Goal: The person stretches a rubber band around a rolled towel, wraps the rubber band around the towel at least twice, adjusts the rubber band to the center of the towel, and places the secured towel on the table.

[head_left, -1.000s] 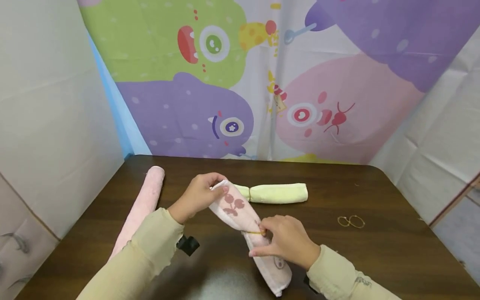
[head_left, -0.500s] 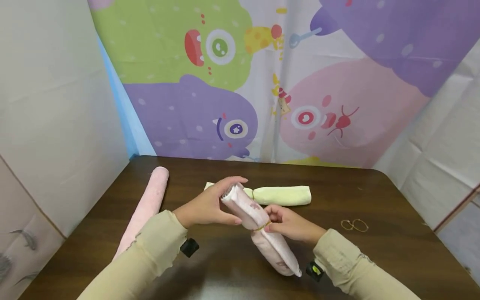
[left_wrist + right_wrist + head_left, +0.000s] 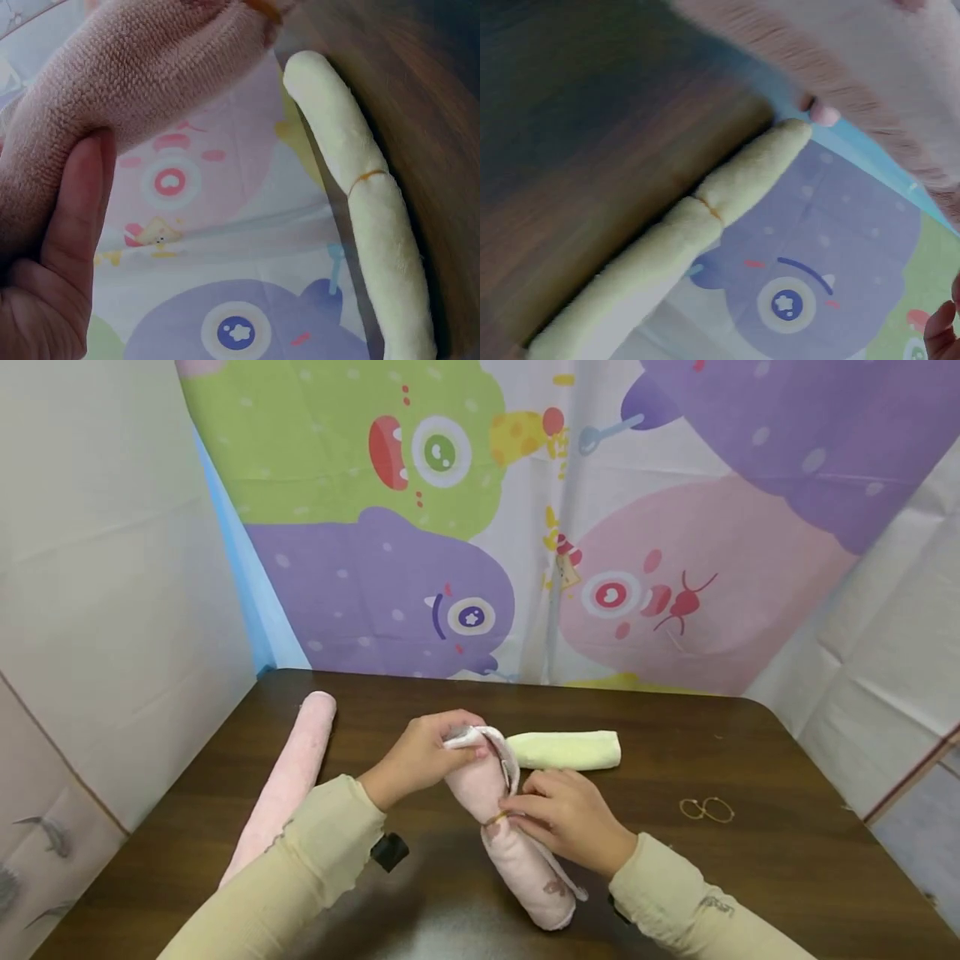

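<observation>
So we've got the rolled pink towel (image 3: 510,827) up off the tabletop (image 3: 750,860), left hand (image 3: 423,756) gripping its top end, right hand (image 3: 558,818) pinching the rubber band (image 3: 497,818) mid-roll, probably needing seating next.

On the bench (image 3: 750,877), the held rolled towel (image 3: 510,835) lies centre front. A second roll (image 3: 564,750) lies just behind it, a long roll (image 3: 288,777) to the left, rubber bands (image 3: 705,809) well apart to the right.

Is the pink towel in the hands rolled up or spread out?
Rolled: the pink towel forms a tube cinched by a rubber band, though its top edge looks partly peeled open.
</observation>
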`<state>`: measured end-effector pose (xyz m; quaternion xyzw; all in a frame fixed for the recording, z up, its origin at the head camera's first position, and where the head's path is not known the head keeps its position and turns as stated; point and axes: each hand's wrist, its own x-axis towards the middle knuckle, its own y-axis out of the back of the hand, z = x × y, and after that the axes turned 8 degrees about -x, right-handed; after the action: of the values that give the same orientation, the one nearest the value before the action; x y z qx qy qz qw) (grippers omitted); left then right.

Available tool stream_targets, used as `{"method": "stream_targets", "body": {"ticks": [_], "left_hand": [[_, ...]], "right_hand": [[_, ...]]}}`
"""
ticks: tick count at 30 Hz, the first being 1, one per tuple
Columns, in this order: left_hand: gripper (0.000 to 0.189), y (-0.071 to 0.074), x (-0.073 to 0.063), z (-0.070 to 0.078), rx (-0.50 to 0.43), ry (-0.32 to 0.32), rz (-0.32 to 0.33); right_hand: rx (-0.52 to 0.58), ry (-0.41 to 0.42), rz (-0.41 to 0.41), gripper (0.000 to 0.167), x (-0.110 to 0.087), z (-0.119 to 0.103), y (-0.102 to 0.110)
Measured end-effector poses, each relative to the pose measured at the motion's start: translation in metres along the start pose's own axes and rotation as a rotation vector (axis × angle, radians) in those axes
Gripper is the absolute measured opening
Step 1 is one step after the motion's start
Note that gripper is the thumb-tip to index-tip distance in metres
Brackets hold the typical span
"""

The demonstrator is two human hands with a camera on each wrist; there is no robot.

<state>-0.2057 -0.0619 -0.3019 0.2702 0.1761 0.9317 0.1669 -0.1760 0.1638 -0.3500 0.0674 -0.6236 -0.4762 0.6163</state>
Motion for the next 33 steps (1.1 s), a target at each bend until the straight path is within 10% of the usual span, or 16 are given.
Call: {"method": "stream_targets", "body": {"ticks": [15, 23, 28, 33], "left_hand": [[0.012, -0.003, -0.002, 0.002, -0.036, 0.071, 0.165], [0.014, 0.006, 0.002, 0.000, -0.101, 0.177, 0.261], [0.019, 0.016, 0.000, 0.002, -0.151, 0.245, 0.094], [0.045, 0.028, -0.007, 0.005, -0.160, 0.131, -0.188]], "right_hand": [[0.146, 0.066, -0.195, 0.011, 0.014, -0.007, -0.002], [0.536, -0.163, -0.179, 0.015, -0.008, -0.005, 0.003], [0.747, -0.388, -0.190, 0.013, -0.012, 0.001, 0.007], [0.903, -0.588, -0.303, 0.008, -0.013, 0.012, 0.011]]}}
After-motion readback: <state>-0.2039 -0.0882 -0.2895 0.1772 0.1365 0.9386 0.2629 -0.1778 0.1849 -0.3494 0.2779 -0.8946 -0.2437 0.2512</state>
